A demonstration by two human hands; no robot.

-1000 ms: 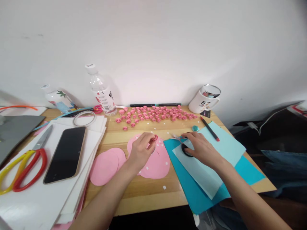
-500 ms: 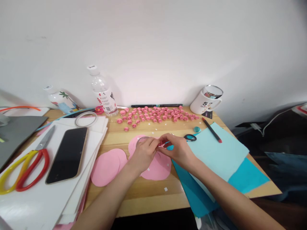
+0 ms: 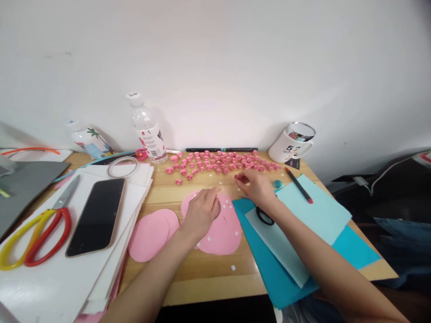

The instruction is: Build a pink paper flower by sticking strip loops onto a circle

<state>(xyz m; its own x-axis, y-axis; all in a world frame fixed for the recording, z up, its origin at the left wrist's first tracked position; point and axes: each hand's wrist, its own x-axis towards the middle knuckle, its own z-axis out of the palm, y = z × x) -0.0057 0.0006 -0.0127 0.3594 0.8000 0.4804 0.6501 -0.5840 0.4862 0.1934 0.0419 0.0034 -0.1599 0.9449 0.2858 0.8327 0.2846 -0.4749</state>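
Note:
My right hand (image 3: 255,187) is pinched near the front right of several rows of pink rolled paper coils (image 3: 218,160), with a small pink paper coil (image 3: 235,176) at its fingertips, mostly hidden. Over a stack of pink paper circles (image 3: 224,237) rests my left hand (image 3: 203,211), its fingers stretched out and holding nothing I can see. Partly covered by that hand, a round greyish thing (image 3: 218,208) lies on the circles. Tiny white squares are scattered over the pink paper. Beneath my right wrist sit black-handled scissors (image 3: 265,216).
More pink circles (image 3: 151,237) lie to the left. Further left are white sheets (image 3: 131,197), a phone (image 3: 96,215) and red-and-yellow scissors (image 3: 50,229). A bottle (image 3: 148,130) and a mug (image 3: 290,142) stand by the wall. Blue paper (image 3: 269,269) and a marker (image 3: 299,185) lie right.
My hands, which met over the pink circles, have parted. The right has moved away toward the coils with its pinch kept; the left has stayed over the circles and its fingers have straightened.

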